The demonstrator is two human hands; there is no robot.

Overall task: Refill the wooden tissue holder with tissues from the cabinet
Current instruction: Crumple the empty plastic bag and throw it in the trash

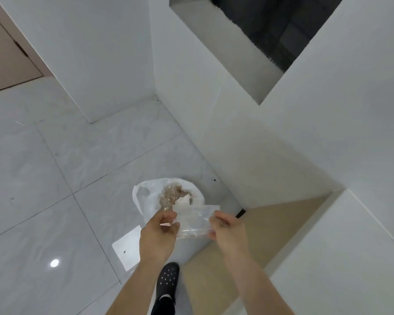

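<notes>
Above the lined bin (146, 201) at 6 o'clock, left hand (158, 233) and right hand (228, 230) pinch a clear wrapper (195, 220); released off-centre, it may miss.

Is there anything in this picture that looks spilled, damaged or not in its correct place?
Nothing looks spilled or broken. Both hands, left and right, hold a clear plastic wrapper above a waste bin lined with a white bag, which already holds crumpled brown rubbish. A few small dark specks mark the floor by the wall.

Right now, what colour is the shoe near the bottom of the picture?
Black, dotted with small pale holes; the shoe shows in the head view.
</notes>
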